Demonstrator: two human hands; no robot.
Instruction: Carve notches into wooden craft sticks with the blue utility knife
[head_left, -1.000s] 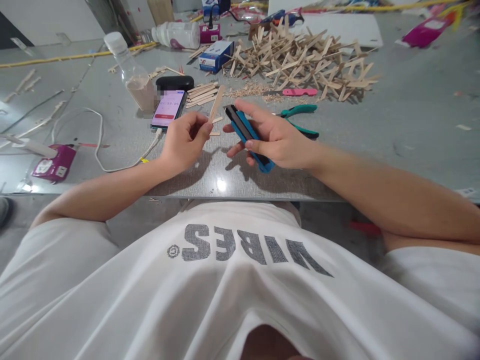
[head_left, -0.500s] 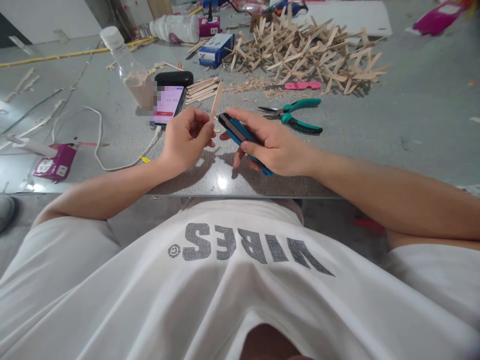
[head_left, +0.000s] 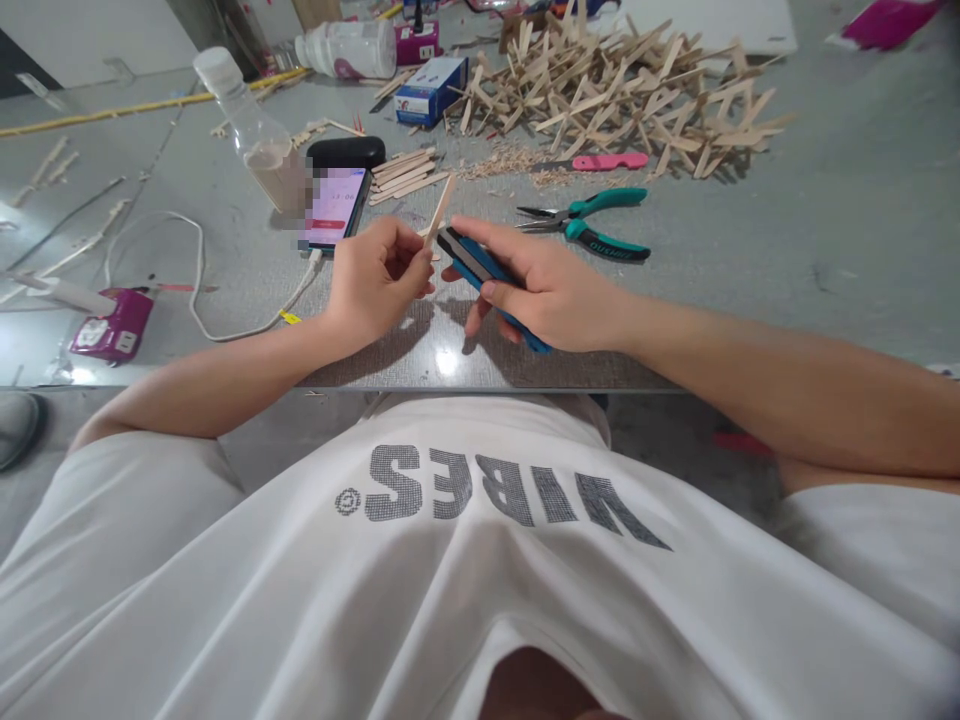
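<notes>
Pinched between the thumb and fingers of my left hand (head_left: 382,270) is a wooden popsicle stick (head_left: 441,210), its free end tilted up and away from me. My right hand (head_left: 547,285) is closed around a blue and black utility knife (head_left: 484,270), whose front end points at the stick close to my left fingertips. The blade itself is too small to make out. Both hands are above the table near its front edge. Behind them lie a short row of popsicle sticks (head_left: 409,175) and some wood shavings (head_left: 499,160).
A big heap of joined sticks (head_left: 622,90) covers the back. Green-handled pliers (head_left: 600,225) and a pink-handled blade (head_left: 609,162) lie right of centre. To the left are a phone (head_left: 337,205) on a cable, a leaning bottle (head_left: 259,150), a black case (head_left: 346,152) and a purple pack (head_left: 112,325).
The stick in my left hand has tipped slightly to the right. Both hands keep their hold and have barely moved, and the view has shifted a little.
</notes>
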